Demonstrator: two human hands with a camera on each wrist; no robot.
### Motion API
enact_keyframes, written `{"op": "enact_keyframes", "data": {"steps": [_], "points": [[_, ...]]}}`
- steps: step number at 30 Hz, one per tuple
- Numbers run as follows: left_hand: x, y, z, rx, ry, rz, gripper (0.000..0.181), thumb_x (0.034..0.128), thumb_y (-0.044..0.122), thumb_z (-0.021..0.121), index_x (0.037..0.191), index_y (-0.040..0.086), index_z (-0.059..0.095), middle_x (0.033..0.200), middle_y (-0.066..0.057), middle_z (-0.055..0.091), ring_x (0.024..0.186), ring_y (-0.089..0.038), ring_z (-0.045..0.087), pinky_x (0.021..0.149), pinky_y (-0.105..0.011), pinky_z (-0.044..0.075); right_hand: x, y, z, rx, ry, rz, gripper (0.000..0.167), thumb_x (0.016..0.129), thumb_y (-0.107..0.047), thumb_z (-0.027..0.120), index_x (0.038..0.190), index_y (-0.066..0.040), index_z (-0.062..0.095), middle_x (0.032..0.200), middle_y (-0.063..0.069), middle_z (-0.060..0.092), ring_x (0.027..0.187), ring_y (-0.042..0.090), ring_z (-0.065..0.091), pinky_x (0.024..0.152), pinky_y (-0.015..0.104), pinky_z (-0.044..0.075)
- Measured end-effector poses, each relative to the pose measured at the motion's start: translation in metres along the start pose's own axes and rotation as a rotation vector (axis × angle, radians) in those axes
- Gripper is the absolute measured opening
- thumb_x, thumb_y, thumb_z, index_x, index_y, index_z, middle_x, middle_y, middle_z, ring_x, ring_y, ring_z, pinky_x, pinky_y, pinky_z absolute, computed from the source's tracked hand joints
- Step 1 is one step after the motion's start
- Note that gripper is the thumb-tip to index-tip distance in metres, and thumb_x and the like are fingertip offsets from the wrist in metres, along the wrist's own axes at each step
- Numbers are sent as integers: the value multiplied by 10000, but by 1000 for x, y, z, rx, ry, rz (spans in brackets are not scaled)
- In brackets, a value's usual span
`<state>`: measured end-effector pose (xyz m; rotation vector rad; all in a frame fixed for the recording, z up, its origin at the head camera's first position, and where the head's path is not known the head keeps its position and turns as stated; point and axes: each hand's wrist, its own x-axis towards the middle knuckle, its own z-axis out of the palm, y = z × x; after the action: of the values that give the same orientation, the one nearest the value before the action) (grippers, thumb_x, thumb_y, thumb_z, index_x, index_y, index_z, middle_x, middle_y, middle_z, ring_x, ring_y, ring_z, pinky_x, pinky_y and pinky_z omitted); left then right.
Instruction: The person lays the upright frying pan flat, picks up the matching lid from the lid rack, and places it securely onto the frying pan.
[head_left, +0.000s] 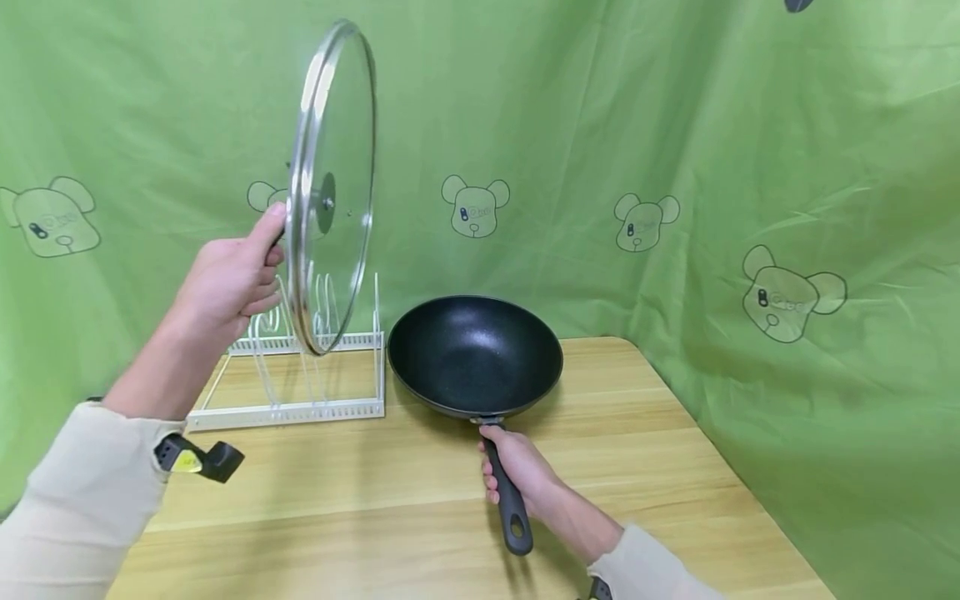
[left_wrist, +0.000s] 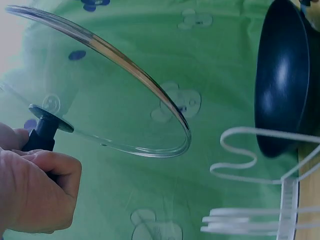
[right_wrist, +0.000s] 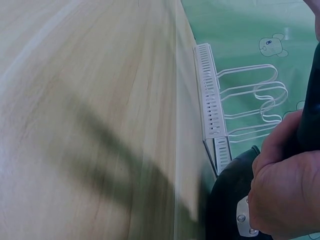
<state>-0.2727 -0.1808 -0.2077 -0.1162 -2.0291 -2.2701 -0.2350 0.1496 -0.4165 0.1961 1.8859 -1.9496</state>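
Observation:
A round glass lid with a metal rim is held up on edge above the rack by my left hand. In the left wrist view, the fingers of that hand curl round the lid's black knob. My right hand grips the black handle of a dark wok, close to where the handle joins the pan. The wok is at the back of the table, its inside facing up and toward me. In the right wrist view, the right hand hides most of the wok.
A white wire rack with upright loops stands on the wooden table, just left of the wok. Green cloth printed with bear heads hangs behind the table and along its right side.

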Motion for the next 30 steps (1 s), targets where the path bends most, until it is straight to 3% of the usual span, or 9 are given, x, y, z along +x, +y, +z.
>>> {"op": "enact_keyframes", "data": {"steps": [6, 17, 21, 24, 28, 30], "points": [[3, -8, 25, 70, -10, -42, 515, 855, 640, 694, 773, 148, 566, 509, 114, 385, 414, -41, 286, 393, -198, 249, 2, -1, 0, 9, 11, 1, 302, 1033, -379, 483, 1079, -81, 495, 646, -38, 445, 493, 76, 404, 445, 206, 401], [11, -36, 66, 70, -59, -60, 528, 886, 623, 687, 704, 153, 529, 474, 127, 345, 396, -39, 248, 389, -197, 220, 3, 0, 1, 33, 7, -14, 353, 1034, -369, 476, 1151, -37, 487, 648, -40, 444, 488, 68, 403, 442, 201, 398], [12, -46, 81, 159, -45, -79, 546, 906, 628, 661, 647, 183, 479, 492, 132, 329, 412, -47, 260, 415, -204, 241, 1, 1, 0, 40, 7, -15, 351, 1030, -373, 486, 1150, -44, 489, 649, -40, 450, 489, 68, 405, 446, 201, 398], [12, -56, 92, 293, -21, -97, 595, 895, 679, 632, 627, 197, 409, 521, 123, 317, 446, -64, 283, 491, -234, 317, 1, 3, -1, 44, -1, -12, 354, 1031, -372, 485, 1157, -41, 483, 649, -40, 451, 487, 67, 405, 445, 201, 397], [12, -71, 104, 419, -4, -75, 639, 887, 710, 614, 618, 185, 369, 527, 100, 306, 481, -92, 287, 558, -287, 357, 1, 4, -2, 47, -10, -11, 364, 1034, -369, 479, 1168, -30, 477, 650, -40, 452, 483, 66, 403, 441, 199, 395], [14, -79, 111, 455, 1, -50, 644, 891, 700, 618, 602, 181, 370, 512, 92, 299, 478, -97, 277, 525, -282, 333, 1, 4, -2, 49, -10, -13, 366, 1033, -372, 483, 1167, -31, 477, 650, -39, 450, 483, 66, 401, 441, 199, 393]]}}
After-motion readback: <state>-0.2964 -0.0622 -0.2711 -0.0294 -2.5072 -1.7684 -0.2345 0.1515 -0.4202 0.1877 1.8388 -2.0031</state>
